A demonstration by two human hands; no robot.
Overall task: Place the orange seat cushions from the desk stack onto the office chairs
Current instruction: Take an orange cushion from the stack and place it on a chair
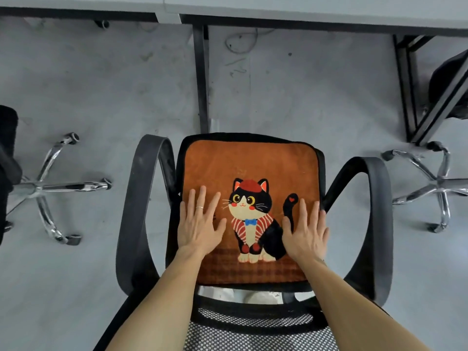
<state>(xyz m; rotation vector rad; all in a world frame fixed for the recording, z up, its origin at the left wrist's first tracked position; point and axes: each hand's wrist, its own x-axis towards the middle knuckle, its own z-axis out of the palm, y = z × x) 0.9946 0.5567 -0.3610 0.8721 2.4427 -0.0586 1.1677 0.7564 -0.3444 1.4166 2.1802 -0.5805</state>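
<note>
An orange seat cushion point(243, 160) with a cartoon cat printed on it lies flat on the seat of a black office chair point(131, 211) with looped armrests. My left hand point(198, 224) rests palm down on the cushion's left part, fingers spread, a ring on one finger. My right hand point(307, 230) lies flat on the cushion's right side, next to the cat's tail. Neither hand grips anything. I reach over the chair's mesh backrest point(253, 323), which fills the bottom of the view. The desk stack of cushions is out of sight.
A grey desk edge point(278, 11) runs along the top, with black desk legs point(201, 79) just beyond the chair. Chrome wheeled chair bases stand at left point(48, 186) and right point(435, 183). Grey floor surrounds the chair.
</note>
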